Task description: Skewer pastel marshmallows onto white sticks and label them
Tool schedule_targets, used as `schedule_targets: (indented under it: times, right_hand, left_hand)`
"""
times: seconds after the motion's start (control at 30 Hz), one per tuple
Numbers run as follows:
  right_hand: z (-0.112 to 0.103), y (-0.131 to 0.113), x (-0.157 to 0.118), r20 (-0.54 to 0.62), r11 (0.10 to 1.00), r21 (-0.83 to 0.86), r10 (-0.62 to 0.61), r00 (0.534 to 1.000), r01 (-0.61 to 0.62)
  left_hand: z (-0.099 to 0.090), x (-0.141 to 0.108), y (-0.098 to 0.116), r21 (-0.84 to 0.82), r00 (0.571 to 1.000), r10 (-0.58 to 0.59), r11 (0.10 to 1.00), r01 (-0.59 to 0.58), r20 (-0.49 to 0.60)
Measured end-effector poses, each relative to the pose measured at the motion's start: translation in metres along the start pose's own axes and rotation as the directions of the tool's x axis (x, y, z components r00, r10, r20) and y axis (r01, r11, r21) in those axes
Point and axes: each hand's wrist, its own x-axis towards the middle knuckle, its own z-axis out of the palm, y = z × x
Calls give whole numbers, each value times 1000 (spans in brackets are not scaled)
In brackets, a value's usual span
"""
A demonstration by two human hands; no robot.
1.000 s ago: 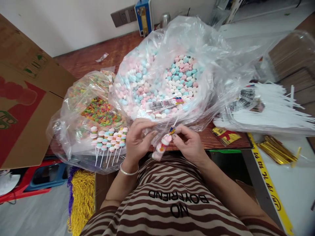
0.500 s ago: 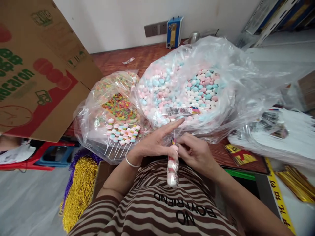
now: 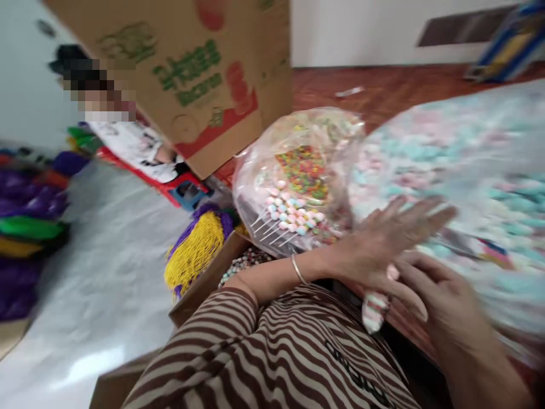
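A small clear bag of pink and white marshmallows (image 3: 374, 312) hangs tilted in front of my striped shirt. My right hand (image 3: 447, 301) pinches at its upper end; the fingertips are blurred and partly hidden. My left hand (image 3: 383, 244), with a bangle at the wrist, has its fingers stretched out and apart. Its thumb crosses in front of the bag's upper part. Beyond the hands lies a large plastic bag of pink, white and blue marshmallows (image 3: 417, 136). Several marshmallow sticks (image 3: 293, 213) rest on a clear bag of colourful ring-shaped pieces (image 3: 304, 170), left of my left hand.
A large cardboard box (image 3: 183, 74) stands at the back left. Below it are yellow and purple bead strings (image 3: 196, 244) and an open carton (image 3: 208, 278) beside my left arm. A person (image 3: 131, 139) is partly behind the box. Purple bundles (image 3: 25, 187) lie far left.
My view has swung left, bringing the person and purple bundles into sight. My left hand's fingers have spread wider. The small marshmallow bag is now tilted instead of hanging straight.
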Motion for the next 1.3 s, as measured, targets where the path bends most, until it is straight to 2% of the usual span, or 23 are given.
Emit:
schedule_targets:
  times: [0.07,0.13,0.2,0.23,0.3,0.37,0.4,0.43,0.47,0.5,0.53,0.57,0.6,0.67,0.77,0.87,0.97,1.03,1.1,1.17,1.2,1.23,1.3]
  right_hand:
    - [9,-4,10,-40,1000,25,18,999,-17]
    - [26,-9,14,-40,996,-21,-92,995,91]
    - [51,-15,16,54,958,-68,-274,960,278]
    - [67,-17,17,158,931,-49,-350,923,361]
    - [103,-18,17,345,876,42,-465,815,481]
    - [141,-15,15,455,820,84,-537,710,566]
    - [158,-11,13,522,787,59,-549,653,615]
    - [173,-6,11,628,735,4,-529,570,678]
    - [185,-1,8,749,659,-77,-457,480,748]
    - [194,5,6,853,554,-190,-316,416,811]
    - [199,10,5,916,437,-273,-153,370,857]
    - [201,14,4,951,358,-285,-14,310,889]
    - [200,17,4,946,345,-313,29,323,885]
    - [190,18,6,945,330,-323,72,318,887]
    - [158,10,10,937,375,-343,76,340,862]
    - [106,-1,5,888,504,-411,30,459,760]
    - [43,-7,-13,763,650,-458,-61,643,606]
    - [4,-10,-25,622,742,-442,-150,768,503]
    - [-31,-11,-28,419,813,-406,-240,876,417]
    - [-62,-12,-16,126,826,-451,-315,941,337]
    - [-76,-11,-5,-40,814,-516,-335,941,268]
    - [-88,-10,9,-195,792,-584,-352,915,180]
    - [-108,-7,39,-372,700,-714,-349,860,-25]
  left_hand:
    - [-8,-8,-5,160,998,-44,986,35,54]
    - [-21,-23,-12,300,983,-174,942,151,54]
    - [-43,-44,-18,388,944,-328,869,306,-8]
    - [-57,-57,-20,406,928,-371,842,357,-46]
    - [-90,-88,-20,408,915,-399,827,387,-61]
    - [-123,-122,-14,435,893,-448,798,418,-37]
    - [-137,-138,-8,487,842,-534,717,499,-77]
    - [-149,-154,-1,537,772,-623,610,583,-130]
    - [-158,-169,6,573,709,-687,520,633,-159]
    - [-165,-183,11,598,660,-732,456,660,-170]
    - [-169,-194,15,613,632,-753,416,672,-182]
    - [-171,-202,15,613,628,-761,420,669,-165]
    - [-171,-207,12,597,646,-755,468,651,-113]
    - [-164,-206,0,528,731,-682,629,570,24]
    - [-142,-174,-23,350,854,-480,849,395,201]
    - [-110,-122,-31,132,902,-273,961,242,335]
    - [-71,-72,-30,-106,910,-78,986,132,407]
    - [-42,-43,-27,-239,921,5,966,95,389]
    - [-12,-17,-23,-327,941,34,941,83,337]
    - [18,7,-20,-374,952,73,926,47,299]
    - [32,18,-19,-383,959,81,923,30,270]
    - [47,28,-19,-368,964,84,930,15,251]
    - [72,43,-21,-290,979,75,957,-17,188]
